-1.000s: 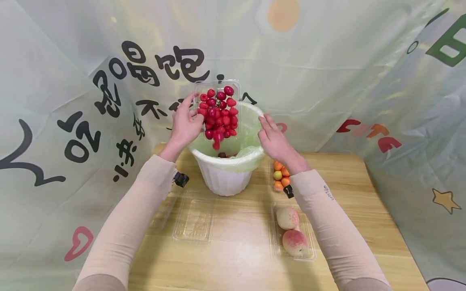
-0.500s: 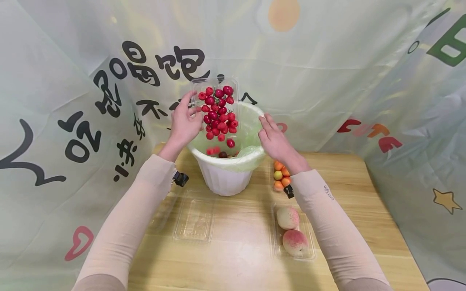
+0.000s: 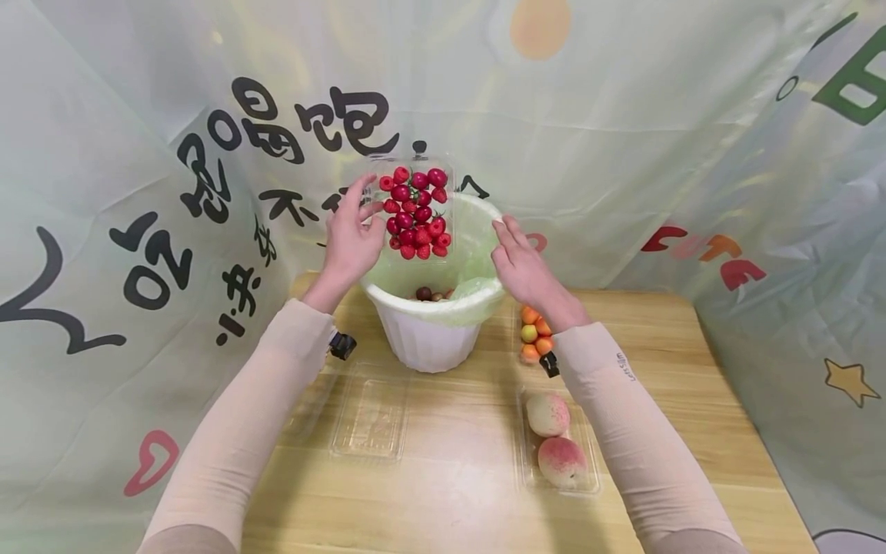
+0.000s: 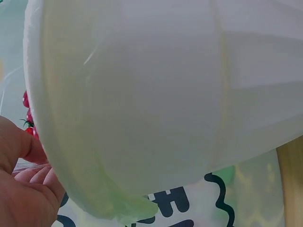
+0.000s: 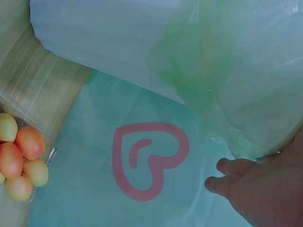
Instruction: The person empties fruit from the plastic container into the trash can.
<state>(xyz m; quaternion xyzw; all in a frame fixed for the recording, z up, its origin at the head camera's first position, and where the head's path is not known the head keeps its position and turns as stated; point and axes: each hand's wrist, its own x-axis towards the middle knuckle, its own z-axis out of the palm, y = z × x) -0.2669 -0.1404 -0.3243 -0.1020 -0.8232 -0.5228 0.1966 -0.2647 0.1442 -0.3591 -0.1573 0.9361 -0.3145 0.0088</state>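
Observation:
My left hand [image 3: 354,235] grips the left side of a clear plastic tray [image 3: 450,171], which it holds tilted over a white bucket [image 3: 429,342]. Raspberries [image 3: 408,251] and dark red cherry tomatoes [image 3: 423,213] with green tops fill the tray. A pale green bag [image 3: 481,238] lines the bucket and folds over its rim. Brown round fruits [image 3: 424,293] show low inside it. My right hand [image 3: 521,258] holds the bucket's right rim; in the right wrist view two fingers [image 5: 232,166] bend down outside the rim beside the bag, while the thumb is hidden.
To the right of the bucket, a clear tray holds orange and yellow small fruits [image 3: 529,335]. Nearer on the wooden table [image 3: 457,515] lies a tray with two peaches [image 3: 561,462]. An empty clear tray [image 3: 370,419] sits at left. A printed curtain [image 3: 623,138] surrounds the table.
Several raspberries and cherry tomatoes have dropped from the tray's lower edge into the bucket, so the tray holds fewer. The tray rocked up, then slightly down. My right hand stayed at the rim.

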